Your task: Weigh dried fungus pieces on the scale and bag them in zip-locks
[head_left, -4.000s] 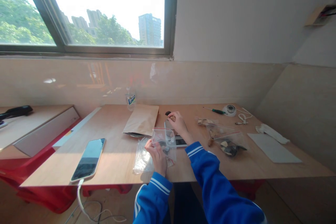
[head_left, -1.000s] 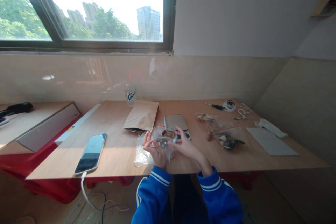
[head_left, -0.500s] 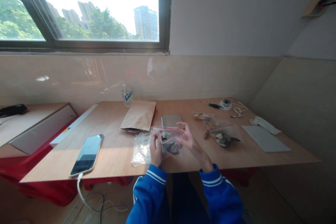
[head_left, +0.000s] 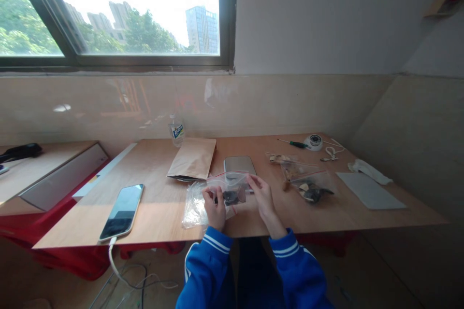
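Note:
Both hands hold a small clear zip bag [head_left: 232,188] with a red seal strip and dark pieces inside, just above the wooden table [head_left: 159,212]. My left hand [head_left: 214,207] pinches the bag's left edge. My right hand [head_left: 261,196] pinches its right edge near the seal. More empty clear bags [head_left: 194,205] lie under and left of my left hand. A small silver scale [head_left: 238,164] sits right behind the held bag.
A brown paper envelope [head_left: 192,158] and a water bottle [head_left: 176,133] lie behind. A phone [head_left: 122,204] on a white cable rests at left. Filled clear bags [head_left: 308,186], a screwdriver [head_left: 293,143], a round white device [head_left: 314,141] and a grey sheet [head_left: 369,190] are at right.
Four seconds ago my right hand reached to the scale for a piece; it has since come back to the bag. Now both hands grip the bag's top edges, closer together.

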`<state>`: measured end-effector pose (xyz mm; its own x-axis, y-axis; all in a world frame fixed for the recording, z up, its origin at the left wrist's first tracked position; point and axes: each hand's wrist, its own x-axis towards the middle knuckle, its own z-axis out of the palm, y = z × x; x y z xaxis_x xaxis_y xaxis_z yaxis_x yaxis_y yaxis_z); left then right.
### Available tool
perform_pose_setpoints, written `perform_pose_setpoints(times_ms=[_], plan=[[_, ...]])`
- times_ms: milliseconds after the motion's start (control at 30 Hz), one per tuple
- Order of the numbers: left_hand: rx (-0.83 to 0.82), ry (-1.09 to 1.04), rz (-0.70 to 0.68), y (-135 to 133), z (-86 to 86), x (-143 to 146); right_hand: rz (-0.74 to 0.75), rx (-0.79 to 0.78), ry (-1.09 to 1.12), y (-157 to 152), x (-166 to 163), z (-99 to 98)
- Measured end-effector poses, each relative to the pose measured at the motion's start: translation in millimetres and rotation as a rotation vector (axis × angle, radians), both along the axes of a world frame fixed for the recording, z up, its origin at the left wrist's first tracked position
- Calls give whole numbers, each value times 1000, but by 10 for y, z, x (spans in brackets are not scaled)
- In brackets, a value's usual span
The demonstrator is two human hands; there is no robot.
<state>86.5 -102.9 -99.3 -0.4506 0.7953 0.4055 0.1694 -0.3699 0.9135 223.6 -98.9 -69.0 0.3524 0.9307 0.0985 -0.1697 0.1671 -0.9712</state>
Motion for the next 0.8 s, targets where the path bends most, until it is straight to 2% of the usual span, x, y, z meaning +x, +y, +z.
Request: perform_pose_setpoints(times_ms=[67, 133, 233, 367, 467, 633, 800], plan=[[-39, -15, 70, 8, -1, -4, -69, 39, 48, -12, -5, 13], [-54, -37, 75, 17, 2, -1, -91, 62, 64, -6, -5, -26], [-56, -53, -25, 36, -6, 15, -140, 42, 29, 21, 15, -162], [-124, -61, -234, 71, -53, 21, -299, 57, -90, 40, 75, -376], [-169, -39, -265, 94, -86, 6, -379, 71, -159, 23, 99, -451], [-182, -116, -262, 99, -71, 1, -340, 58, -247, -12, 71, -427], [-186, -176, -304, 61, -16, 13, -233, 5, -227, 7, 68, -457]])
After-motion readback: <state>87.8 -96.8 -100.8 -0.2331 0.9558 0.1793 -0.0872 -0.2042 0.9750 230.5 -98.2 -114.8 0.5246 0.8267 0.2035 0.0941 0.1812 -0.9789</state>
